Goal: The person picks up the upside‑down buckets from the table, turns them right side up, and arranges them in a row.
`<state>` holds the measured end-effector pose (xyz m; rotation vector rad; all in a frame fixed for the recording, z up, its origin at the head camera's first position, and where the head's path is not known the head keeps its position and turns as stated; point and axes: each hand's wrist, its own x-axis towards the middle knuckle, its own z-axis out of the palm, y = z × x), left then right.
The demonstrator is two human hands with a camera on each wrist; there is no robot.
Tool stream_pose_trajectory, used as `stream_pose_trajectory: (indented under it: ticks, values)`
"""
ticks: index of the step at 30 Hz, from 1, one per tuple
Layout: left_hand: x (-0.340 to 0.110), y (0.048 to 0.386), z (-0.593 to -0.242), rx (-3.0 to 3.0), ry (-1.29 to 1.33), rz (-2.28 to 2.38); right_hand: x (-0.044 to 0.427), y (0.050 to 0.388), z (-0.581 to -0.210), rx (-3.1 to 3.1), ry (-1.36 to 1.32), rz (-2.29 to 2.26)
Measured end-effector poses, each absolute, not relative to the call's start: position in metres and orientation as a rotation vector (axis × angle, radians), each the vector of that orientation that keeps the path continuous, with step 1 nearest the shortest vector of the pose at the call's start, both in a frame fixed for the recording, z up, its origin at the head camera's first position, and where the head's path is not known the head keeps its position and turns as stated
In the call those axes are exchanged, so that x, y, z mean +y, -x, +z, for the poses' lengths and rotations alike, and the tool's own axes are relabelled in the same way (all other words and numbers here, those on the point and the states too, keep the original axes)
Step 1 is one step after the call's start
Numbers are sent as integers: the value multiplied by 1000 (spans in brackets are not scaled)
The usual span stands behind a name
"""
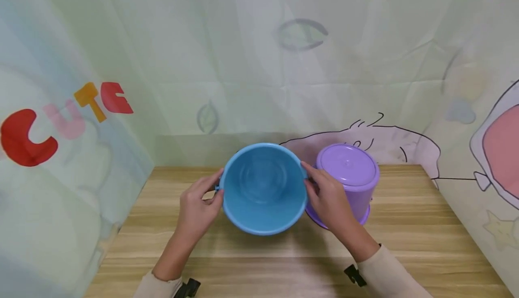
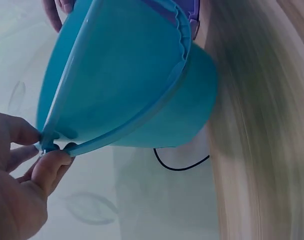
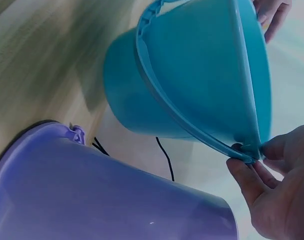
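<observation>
Pale printed cloth (image 1: pixel 243 63) is hung behind and at both sides of the wooden surface (image 1: pixel 243 271), with coloured letters (image 1: pixel 30 147) shown on its left part. To the right of them, free room is left on the surface beside the left hand (image 1: pixel 198 205). By its fingers, the blue bucket (image 1: pixel 264 194) is pinched at the rim, where the handle (image 3: pixel 164 101) is joined. The bucket is held mid-surface with its mouth up and slightly tilted; whether its base is touching the surface cannot be told. At the opposite joint, the rim is pinched by the fingers of the right hand (image 1: pixel 328 199). Just beyond that hand, the purple bucket (image 1: pixel 350 171) is stood upside down, its base uppermost.

The step in hand is judged to be the handling of the blue bucket by both sides; for the next move, an even grip and a level rim would be called for. Little room is judged to be left towards the back edge, by the cloth, or to the right, where the purple bucket could be knocked. More is offered to the left and at the front.
</observation>
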<state>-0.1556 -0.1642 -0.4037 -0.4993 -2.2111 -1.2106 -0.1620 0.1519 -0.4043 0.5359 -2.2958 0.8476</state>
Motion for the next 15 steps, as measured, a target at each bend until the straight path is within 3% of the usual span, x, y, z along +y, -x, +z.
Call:
stream_pose_trajectory:
  ticks: [15]
  values:
    - [-168, 172, -387, -2388, 340, -1247, 146, 181, -383, -2501, -474, 897]
